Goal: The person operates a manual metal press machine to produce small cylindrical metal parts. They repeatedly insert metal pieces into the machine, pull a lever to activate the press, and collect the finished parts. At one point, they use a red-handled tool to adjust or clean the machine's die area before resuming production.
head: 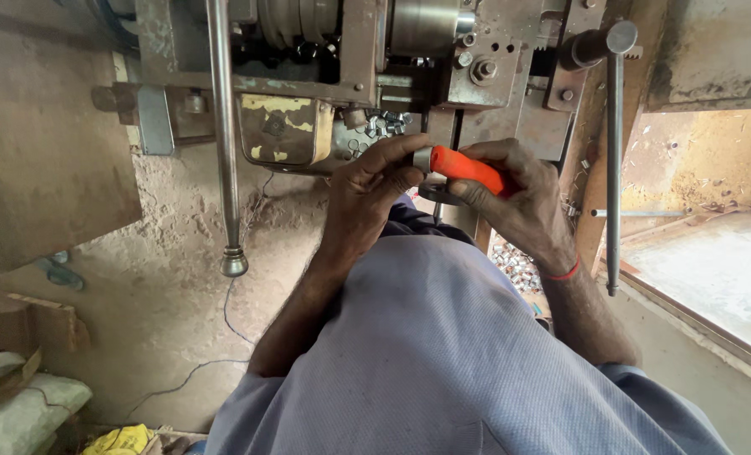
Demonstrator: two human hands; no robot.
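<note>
A metalworking workshop: a worn, grimy grey steel press machine (375,59) with long steel lever rods (222,135) dominates; below it lie small shiny metal parts (514,265) and a dusty concrete floor (173,286).

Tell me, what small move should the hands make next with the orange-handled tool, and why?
Probably press the orange plastic-handled tool straight down into the grey metal machine. The right hand grips its handle, the left hand pinches its metal collar, and its tip is hidden.

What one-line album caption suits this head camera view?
Both hands, left and right, grip an orange-handled tool at a worn metal machine.
</note>
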